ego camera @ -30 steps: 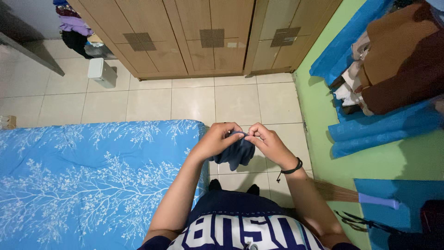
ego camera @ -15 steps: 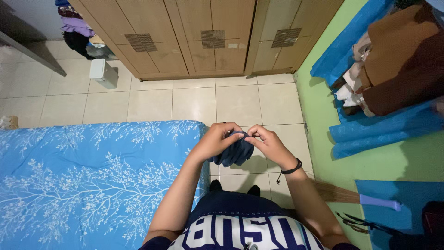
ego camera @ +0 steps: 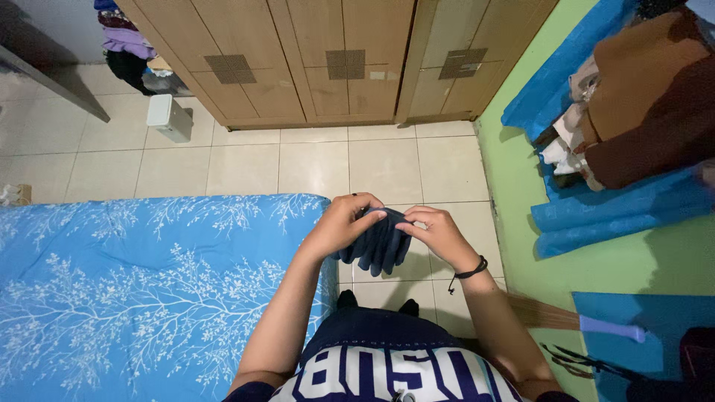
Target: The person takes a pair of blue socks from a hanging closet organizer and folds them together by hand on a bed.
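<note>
Cloth point(ego camera: 378, 242), dark blue, pinched at top between left hand point(ego camera: 344, 222) and right hand point(ego camera: 439, 232), just beside bed point(ego camera: 149, 283).

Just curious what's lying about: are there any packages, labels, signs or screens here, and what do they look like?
Small label: on a wooden wardrobe door, pale rectangle.
White box: on the tiled floor by the wardrobe, rounded, plain.
Lettering: white, on the person's dark blue shirt, bottom edge.
No screens or signs.
</note>
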